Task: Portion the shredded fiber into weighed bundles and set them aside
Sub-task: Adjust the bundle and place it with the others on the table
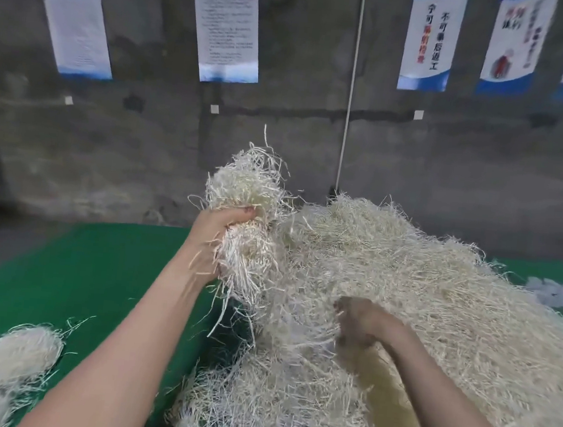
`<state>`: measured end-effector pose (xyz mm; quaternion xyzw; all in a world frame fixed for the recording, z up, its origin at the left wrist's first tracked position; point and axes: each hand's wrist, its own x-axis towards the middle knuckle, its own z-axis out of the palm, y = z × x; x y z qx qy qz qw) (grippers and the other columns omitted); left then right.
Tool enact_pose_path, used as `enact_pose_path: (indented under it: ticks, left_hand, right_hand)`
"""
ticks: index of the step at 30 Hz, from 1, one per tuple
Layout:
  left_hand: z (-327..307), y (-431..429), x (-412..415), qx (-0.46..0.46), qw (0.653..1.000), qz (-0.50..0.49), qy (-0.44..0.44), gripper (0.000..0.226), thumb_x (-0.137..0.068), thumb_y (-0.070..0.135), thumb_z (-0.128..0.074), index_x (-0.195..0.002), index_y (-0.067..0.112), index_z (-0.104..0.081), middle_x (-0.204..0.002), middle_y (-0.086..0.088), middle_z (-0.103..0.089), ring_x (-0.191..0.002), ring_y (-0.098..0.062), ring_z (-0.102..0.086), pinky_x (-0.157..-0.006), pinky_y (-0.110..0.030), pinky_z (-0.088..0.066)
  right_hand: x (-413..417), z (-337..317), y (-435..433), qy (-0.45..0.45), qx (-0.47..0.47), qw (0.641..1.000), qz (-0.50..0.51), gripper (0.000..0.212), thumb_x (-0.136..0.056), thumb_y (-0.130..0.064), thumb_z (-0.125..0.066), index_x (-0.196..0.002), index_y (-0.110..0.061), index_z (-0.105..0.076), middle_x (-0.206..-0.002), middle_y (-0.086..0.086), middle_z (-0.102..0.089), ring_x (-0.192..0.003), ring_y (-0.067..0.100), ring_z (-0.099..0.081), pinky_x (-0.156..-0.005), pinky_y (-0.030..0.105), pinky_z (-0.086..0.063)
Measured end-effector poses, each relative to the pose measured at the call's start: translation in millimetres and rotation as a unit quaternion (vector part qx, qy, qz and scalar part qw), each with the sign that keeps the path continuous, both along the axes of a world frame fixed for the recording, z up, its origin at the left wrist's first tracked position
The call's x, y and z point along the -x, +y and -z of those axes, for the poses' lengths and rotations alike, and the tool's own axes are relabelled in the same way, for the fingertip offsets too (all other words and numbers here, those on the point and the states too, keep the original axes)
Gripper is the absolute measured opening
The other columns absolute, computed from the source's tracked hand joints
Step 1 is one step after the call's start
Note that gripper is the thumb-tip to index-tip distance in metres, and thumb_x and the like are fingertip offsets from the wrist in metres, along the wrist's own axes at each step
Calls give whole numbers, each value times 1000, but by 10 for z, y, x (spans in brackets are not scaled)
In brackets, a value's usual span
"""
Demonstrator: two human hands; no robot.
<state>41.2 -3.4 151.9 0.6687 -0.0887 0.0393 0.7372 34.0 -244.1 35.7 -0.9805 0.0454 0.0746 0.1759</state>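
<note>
Nearest the lens, at the lower left, a small heap (1,362) of pale shredded fiber lies on the green table (96,264). It is well apart from the main stock, and I judge it to be a portion already set aside.

Further right, the left hand (213,241) is raised off the table. Its fingers and thumb are curled tight round a thick clump (248,189) of fiber. Loose ends stick up above the fist and long strands trail below it. On its right side the clump touches the main heap (437,297), which covers the right half of the table.

The right hand (362,324) is sunk in that heap. It is blurred, but its fingers look curled into the strands, gripping them. A few white scraps (558,291) lie at the far right edge. No scale is in view.

There are 3 risks from here:

1. The strands are tangled. If the clump is lifted away before the 2 hands part it cleanly, it may drag extra fiber with it and the weight would be off.
2. The trailing ends could shed onto the table or slide over its near edge.
3. A clump dropped too close to the small heap would merge with it and undo that portion.
</note>
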Motion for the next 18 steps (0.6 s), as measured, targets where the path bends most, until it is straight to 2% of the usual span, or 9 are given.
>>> enact_pose_path:
  ticks: [2, 5, 7, 10, 12, 13, 14, 16, 18]
  left_hand:
    - [-5, -10, 5, -8, 1000, -1, -1, 17, -72, 28, -71, -85, 22, -62, -125, -3, -52, -115, -15, -37, -108, -47, -22]
    - [-31, -44, 3, -2, 1000, 17, 1, 16, -70, 32, -70, -83, 25, -63, -99, 8, -50, -113, -13, -35, -108, -50, -21]
    - [-36, -87, 17, -8, 999, 37, 0, 19, -68, 35, -70, -83, 26, -65, -90, 14, -48, -112, -12, -34, -107, -52, -21]
    - [-67, -86, 16, -18, 999, 50, -2, 28, -61, 36, -71, -85, 23, -70, -93, 14, -56, -111, -13, -42, -108, -47, -24]
    - [-48, 6, -36, -71, 993, 83, -41, 19, -59, 33, -73, -78, 28, -73, -90, 19, -66, -95, -4, -57, -101, -35, -34]
    - [-13, 59, -81, -135, 980, 127, -68, 30, -58, 31, -78, -88, 30, -72, -92, 18, -70, -91, 1, -63, -98, -31, -39]
    - [49, 101, -143, -230, 954, 176, -72, 55, -57, 31, -83, -109, 30, -66, -107, 12, -69, -98, 0, -64, -99, -34, -43]
    - [244, 65, -249, -487, 850, 199, -22, 97, -58, 33, -86, -141, 19, -38, -136, 2, -52, -121, -13, -53, -105, -40, -41]
    - [456, -31, -330, -703, 701, 109, -51, 80, -66, 27, -80, -135, 17, -40, -118, 1, -58, -107, -19, -56, -90, -37, -47]
  right_hand:
    - [72, -488, -9, -38, -12, 999, -23, 69, -73, -8, -77, -133, -18, -45, -121, 0, -56, -77, 12, -65, -57, 20, -54]
    - [108, -784, 203, -112, -202, 970, -76, 88, -69, 5, -71, -143, -24, -33, -133, 2, -46, -60, 11, -63, -48, 14, -47]
    - [76, -650, 479, -33, -316, 940, -122, 93, -70, 12, -65, -146, -25, -25, -122, 8, -53, -57, 9, -58, -48, 17, -46]
    - [-22, -165, 839, 153, -235, 946, -161, 50, -80, 1, -67, -123, -7, -42, -86, 17, -63, -55, 10, -54, -47, 17, -46]
    - [-131, 67, 833, 90, -156, 977, -112, 22, -84, 2, -58, -104, -1, -50, -83, 8, -56, -59, 8, -52, -49, 14, -46]
    - [-187, 69, 772, 20, -199, 978, -62, 13, -84, 7, -51, -94, -2, -51, -84, 4, -51, -58, 6, -51, -48, 13, -44]
    - [-229, 8, 706, -56, -280, 958, -10, 17, -83, 12, -45, -83, -5, -49, -83, 3, -48, -55, 4, -50, -47, 13, -43]
    - [-257, -224, 591, -184, -412, 890, 64, 28, -82, 16, -40, -70, -9, -45, -78, 0, -50, -53, 3, -51, -49, 16, -45]
    - [-282, -370, 521, -258, -405, 876, 53, 31, -85, 13, -44, -68, -13, -49, -78, -6, -52, -55, 4, -52, -45, 15, -42]
